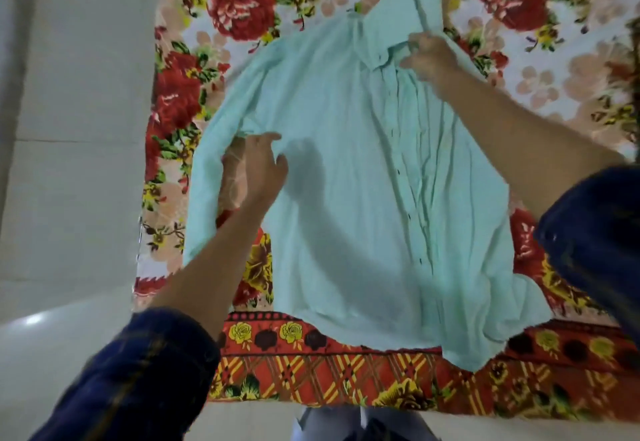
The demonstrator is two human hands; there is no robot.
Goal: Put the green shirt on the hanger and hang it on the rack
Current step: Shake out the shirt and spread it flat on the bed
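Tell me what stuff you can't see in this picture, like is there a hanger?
- Hanger and rack: none shows anywhere in the head view.
- Left hand: its fingers go under a fold of the green shirt, so the fabric hides them in part.
- Right hand: fingertips at the collar are buried in cloth.
- Flowered bedsheet: cut off at the top and right edges, and covered by the shirt.
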